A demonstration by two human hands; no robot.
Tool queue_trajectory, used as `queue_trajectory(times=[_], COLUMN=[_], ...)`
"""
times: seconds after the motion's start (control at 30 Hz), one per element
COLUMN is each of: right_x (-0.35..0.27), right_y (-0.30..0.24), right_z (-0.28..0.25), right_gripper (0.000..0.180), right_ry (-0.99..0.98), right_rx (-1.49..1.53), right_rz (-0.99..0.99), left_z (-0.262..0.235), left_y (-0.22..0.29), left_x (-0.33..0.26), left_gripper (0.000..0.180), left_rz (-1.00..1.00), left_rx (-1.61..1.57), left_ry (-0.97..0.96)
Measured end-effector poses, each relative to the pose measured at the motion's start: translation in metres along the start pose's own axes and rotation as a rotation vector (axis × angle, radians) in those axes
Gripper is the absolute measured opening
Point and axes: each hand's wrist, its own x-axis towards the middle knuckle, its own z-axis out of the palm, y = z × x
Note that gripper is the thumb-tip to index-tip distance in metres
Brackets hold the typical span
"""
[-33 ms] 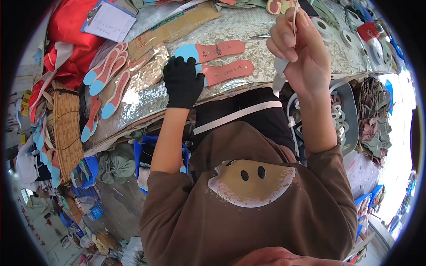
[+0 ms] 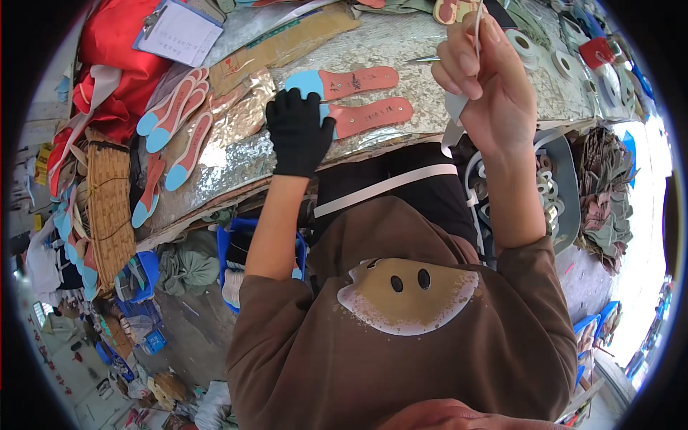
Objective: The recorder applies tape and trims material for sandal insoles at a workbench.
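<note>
Two shoe insoles, red with light-blue toe ends, lie side by side on the workbench: the far insole (image 2: 358, 82) and the near insole (image 2: 374, 117). My left hand (image 2: 297, 136), in a black glove, rests with fingers spread over the near insole's blue toe end, covering much of it. Its fingertips reach the edge of the far one's toe. To the right, my bare right hand (image 2: 496, 89) is raised, thumb and fingers pinching a thin white strip (image 2: 454, 115). That strip hangs down past the palm and curls at its lower end.
More insoles (image 2: 188, 154) lie at the bench's left, near a woven basket (image 2: 109, 215). A clipboard (image 2: 179, 32) and cardboard (image 2: 279, 44) are farther back. White tape rolls (image 2: 562, 64) and a pointed metal tool (image 2: 423, 59) are on the right. A grey bin (image 2: 570, 190) stands below.
</note>
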Motion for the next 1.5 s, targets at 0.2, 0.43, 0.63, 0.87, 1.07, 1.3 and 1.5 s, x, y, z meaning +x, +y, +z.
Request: queue_trajectory(times=[0.2,0.43,0.63,0.87,1.07,1.3,1.5], right_x=[0.036,0.003,-0.006,-0.015,-0.013,0.018,0.03], right_y=[0.018,-0.018,-0.033,-0.009,0.016,0.059,0.098], right_z=[0.025,-0.013,-0.022,-0.01,0.018,0.018,-0.022], right_gripper=[0.023,0.018,0.012,0.019,0.021,0.02,0.026], right_ry=[-0.442,-0.008,0.072,0.045,0.049,0.006,-0.134], right_rx=[0.602,0.445,0.493,0.353,0.001,-0.214,-0.793], right_rz=[-0.133,0.021,-0.125,-0.021,0.092,0.492,0.46], left_z=[-0.007,-0.007,-0.009,-0.004,0.018,0.018,0.014], left_y=[0.081,0.113,0.088,0.075,-0.007,-0.018,-0.008], left_x=[-0.011,-0.016,-0.034,-0.037,0.004,-0.005,-0.018], left_gripper=[0.043,0.021,0.029,0.016,0.018,0.016,0.015], left_rz=[0.107,-0.056,-0.004,0.006,0.018,-0.044,-0.011], left_rx=[-1.471,-2.098,-1.971,-1.856,-0.215,-0.477,-0.73], left_ry=[0.022,-0.399,-0.605,-0.682,0.201,0.098,0.335])
